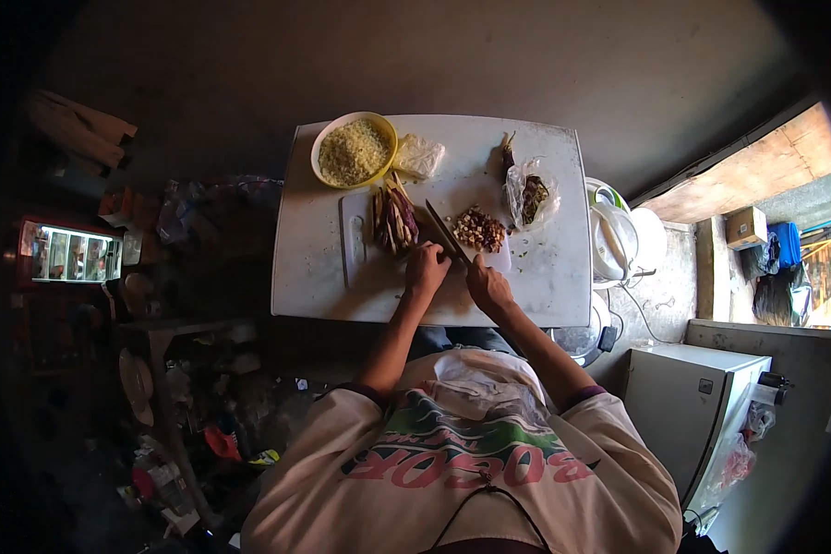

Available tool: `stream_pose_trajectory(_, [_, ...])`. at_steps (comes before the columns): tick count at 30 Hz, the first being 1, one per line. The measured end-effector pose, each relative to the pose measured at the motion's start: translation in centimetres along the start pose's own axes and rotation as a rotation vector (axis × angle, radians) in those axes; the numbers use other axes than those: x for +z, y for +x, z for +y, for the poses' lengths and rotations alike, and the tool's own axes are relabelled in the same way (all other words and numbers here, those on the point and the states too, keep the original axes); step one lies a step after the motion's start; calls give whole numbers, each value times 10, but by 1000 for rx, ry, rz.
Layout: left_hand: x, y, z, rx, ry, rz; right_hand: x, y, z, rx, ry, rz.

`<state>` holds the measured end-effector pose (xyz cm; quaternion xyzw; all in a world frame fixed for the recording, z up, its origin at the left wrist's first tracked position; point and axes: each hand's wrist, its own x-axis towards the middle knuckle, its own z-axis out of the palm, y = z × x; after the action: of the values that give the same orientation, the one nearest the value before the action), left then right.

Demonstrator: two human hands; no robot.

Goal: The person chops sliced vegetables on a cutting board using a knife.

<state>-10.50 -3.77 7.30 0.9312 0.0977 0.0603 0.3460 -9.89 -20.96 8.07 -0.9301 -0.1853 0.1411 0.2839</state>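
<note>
My right hand is wrapped round the handle of a knife, its blade pointing away and to the left over the white cutting board. My left hand is closed beside the blade; what its fingers hold, if anything, is hidden. Just beyond it lies a bundle of purple-and-cream strips, which look like cut eggplant. To the right of the knife is a heap of small chopped purple-and-cream pieces.
On the white table stand a yellow bowl of pale shredded food and a wrapped white packet. A dark purple eggplant and a clear plastic bag lie at the right. White appliances stand beyond the right edge.
</note>
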Motion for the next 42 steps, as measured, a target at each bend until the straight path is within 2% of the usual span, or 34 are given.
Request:
stream_pose_trajectory(4, [3, 2, -1, 26, 57, -14, 1, -4, 2, 30, -2, 15])
stream_pose_trajectory(6, [2, 2, -5, 104, 98, -72, 7, 3, -1, 46, -11, 21])
stream_pose_trajectory(9, [6, 4, -6, 128, 195, -65, 14, 11, -3, -5, -59, 100])
stream_pose_trajectory(12, [7, 2, -4, 135, 238, -66, 11, 4, -6, 33, -41, 87])
stream_pose_trajectory(15, [11, 2, -7, 125, 231, -42, 4, -13, 2, -26, -78, 76])
stream_pose_trajectory(18, [11, 2, -9, 155, 223, -29, 2, -14, 5, 68, -73, -1])
stream_pose_trajectory(24, [5, 0, -3, 135, 215, -78, 4, 7, 2, -56, -108, 135])
stream_pose_trajectory(26, [11, -2, -6, 135, 237, -46, -3, 7, -6, 72, -96, -43])
stream_pose_trajectory(27, [15, -2, -6, 132, 257, -2, 2, 6, -3, 77, -98, -41])
stream_pose_trajectory(29, [16, -1, -8, 143, 255, -1, 11, 12, -4, -18, -88, 126])
stream_pose_trajectory(35, [15, -5, -11, 184, 194, 62, -4, 26, -4, 63, 16, 16])
stream_pose_trajectory(40, [5, -6, 3, 218, 197, 86, -11, 23, 3, 4, 60, -10])
stream_pose_trajectory(42, [7, -3, 2, 162, 214, 38, -12, 20, 2, 4, 72, -2])
